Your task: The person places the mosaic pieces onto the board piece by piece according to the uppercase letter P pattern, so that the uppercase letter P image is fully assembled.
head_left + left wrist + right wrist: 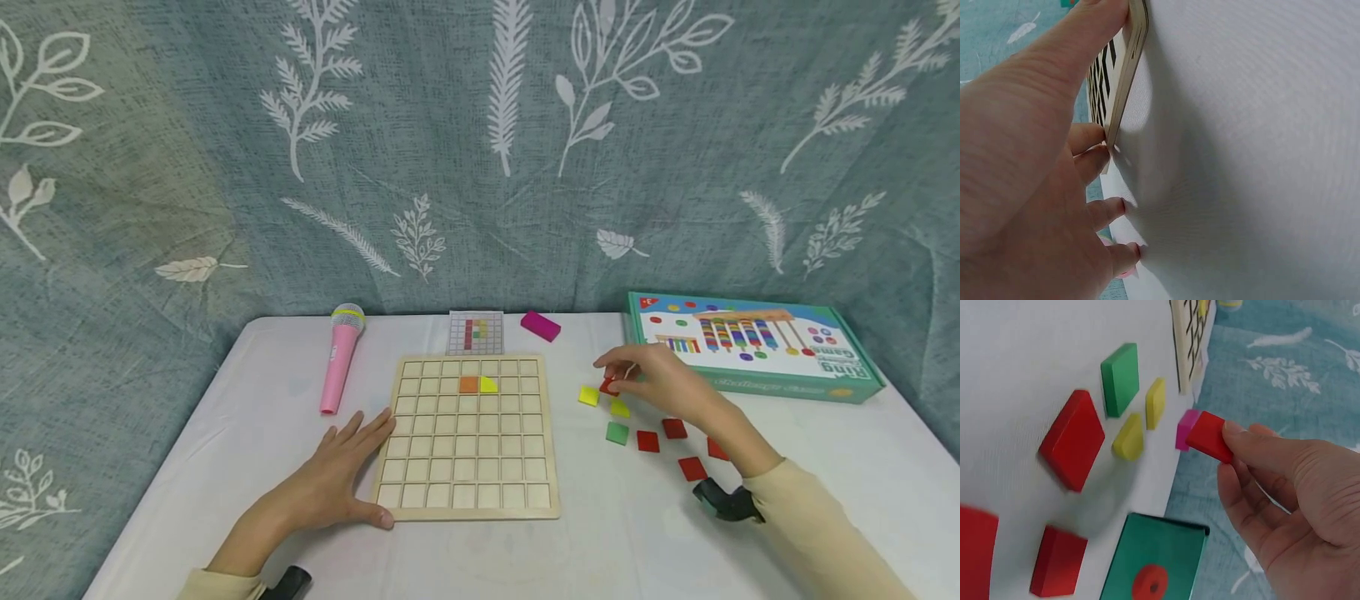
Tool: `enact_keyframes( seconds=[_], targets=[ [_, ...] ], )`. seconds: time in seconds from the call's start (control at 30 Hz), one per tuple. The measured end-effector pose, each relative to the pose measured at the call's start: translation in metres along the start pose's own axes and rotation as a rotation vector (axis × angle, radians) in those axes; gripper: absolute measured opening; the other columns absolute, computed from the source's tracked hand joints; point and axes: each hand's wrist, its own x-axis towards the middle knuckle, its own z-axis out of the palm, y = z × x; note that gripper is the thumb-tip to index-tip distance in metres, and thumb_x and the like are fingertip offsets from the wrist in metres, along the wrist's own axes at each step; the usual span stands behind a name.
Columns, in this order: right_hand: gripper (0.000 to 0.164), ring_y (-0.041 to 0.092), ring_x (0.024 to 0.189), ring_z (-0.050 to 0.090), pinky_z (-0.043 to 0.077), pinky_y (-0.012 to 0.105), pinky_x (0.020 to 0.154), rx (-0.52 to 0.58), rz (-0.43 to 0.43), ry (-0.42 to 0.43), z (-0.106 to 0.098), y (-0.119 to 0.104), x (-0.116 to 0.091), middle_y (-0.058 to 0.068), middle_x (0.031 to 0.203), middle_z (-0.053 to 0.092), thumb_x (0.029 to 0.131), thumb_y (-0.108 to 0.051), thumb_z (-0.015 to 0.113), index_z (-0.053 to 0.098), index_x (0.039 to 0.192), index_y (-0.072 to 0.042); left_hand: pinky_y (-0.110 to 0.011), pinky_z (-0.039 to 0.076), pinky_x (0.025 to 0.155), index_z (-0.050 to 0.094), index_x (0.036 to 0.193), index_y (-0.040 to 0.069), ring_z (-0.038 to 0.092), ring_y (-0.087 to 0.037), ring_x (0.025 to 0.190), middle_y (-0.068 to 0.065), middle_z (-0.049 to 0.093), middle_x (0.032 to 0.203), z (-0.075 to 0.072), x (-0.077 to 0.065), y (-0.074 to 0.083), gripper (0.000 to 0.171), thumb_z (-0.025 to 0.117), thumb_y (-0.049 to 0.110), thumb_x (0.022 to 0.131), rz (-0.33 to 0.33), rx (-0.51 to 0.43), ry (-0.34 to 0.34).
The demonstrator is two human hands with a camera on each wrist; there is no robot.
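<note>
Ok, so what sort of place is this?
Probably a play or puzzle table, backed by leaf-patterned fabric: it holds a gridded wooden board, coloured tiles and a game box.

A flat wooden board (465,514), ruled into square cells, has the person's left hand (341,467) touching its 9 o'clock side; near its 12 o'clock edge an orange square (468,385) and a yellow piece (488,384) with one rounded side fill neighbouring cells. At about 2 o'clock from the board's middle, the right hand (660,379) pinches a thin red tile (1208,434) above the table (570,558). From that tile, a yellow square (588,395) lies flat at 8 o'clock, a rounded yellow tile (620,407) at 5, a green square (617,433) at 6, and four red squares (648,442) around 4 to 5.
</note>
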Motion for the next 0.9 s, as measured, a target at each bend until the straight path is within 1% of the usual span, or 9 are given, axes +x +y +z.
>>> enact_keyframes(
  seconds=[0.23,0.43,0.73,0.9],
  targets=[
    [0.028,0.013,0.083,0.062,0.056,0.031,0.078,0.021,0.003,-0.044,0.007,-0.007,0.011,-0.004,0.088,0.069,0.084,0.002,0.073,0.07,0.112,0.001,-0.071,0.01,0.11,0.032,0.151,0.0,0.015,-0.05,0.144,-0.014,0.025,0.16,0.001,0.0,-0.001,0.124,0.082,0.064,0.057,0.008,0.004,0.001],
    [0.027,0.014,0.084,0.062,0.056,0.03,0.077,0.03,-0.049,-0.059,0.014,-0.016,0.02,-0.002,0.09,0.069,0.084,0.002,0.073,0.07,0.111,0.001,-0.07,0.01,0.11,0.033,0.151,-0.001,0.014,-0.05,0.144,-0.015,0.025,0.16,0.001,0.0,-0.002,0.123,0.082,0.063,0.058,0.015,-0.007,0.011],
    [0.028,0.013,0.083,0.062,0.056,0.028,0.077,0.028,-0.068,-0.085,0.024,-0.027,0.033,-0.003,0.09,0.069,0.085,0.001,0.073,0.07,0.112,0.0,-0.07,0.01,0.11,0.033,0.151,-0.001,0.014,-0.051,0.144,-0.016,0.026,0.16,0.001,-0.001,-0.003,0.124,0.081,0.064,0.057,0.014,-0.005,0.014],
    [0.028,0.013,0.083,0.062,0.056,0.028,0.077,0.04,-0.102,-0.091,0.031,-0.03,0.041,-0.002,0.09,0.069,0.085,0.001,0.073,0.07,0.112,0.0,-0.071,0.011,0.11,0.032,0.151,-0.001,0.015,-0.051,0.143,-0.017,0.025,0.159,-0.001,0.0,-0.002,0.124,0.081,0.065,0.058,0.02,0.003,0.006]
  ],
)
